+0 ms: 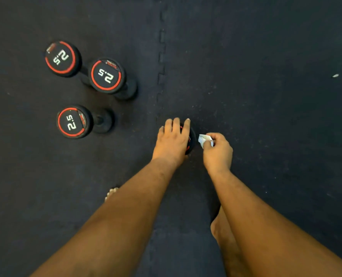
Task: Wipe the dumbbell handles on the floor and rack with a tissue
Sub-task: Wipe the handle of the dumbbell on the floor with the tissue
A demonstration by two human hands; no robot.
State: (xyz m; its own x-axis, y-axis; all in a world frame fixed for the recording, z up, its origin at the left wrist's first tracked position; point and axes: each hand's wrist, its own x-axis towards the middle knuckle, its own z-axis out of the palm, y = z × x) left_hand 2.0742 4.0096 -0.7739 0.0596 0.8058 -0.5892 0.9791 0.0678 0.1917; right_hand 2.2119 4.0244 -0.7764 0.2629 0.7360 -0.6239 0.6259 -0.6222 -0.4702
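A black dumbbell with red trim stands upright on the dark rubber floor, and my left hand lies over its top head, fingers curled over the far edge. Most of that dumbbell, handle included, is hidden under the hand. Just right of it, my right hand pinches a crumpled white tissue beside the dumbbell's head. Three more black dumbbells marked 2.5 stand on end at the left: one at the far left, one in the middle and one nearer me.
The floor is dark interlocking rubber mat with a seam running up the middle. My bare feet show near the bottom, toes at the left and a foot on the right. A small white scrap lies far right.
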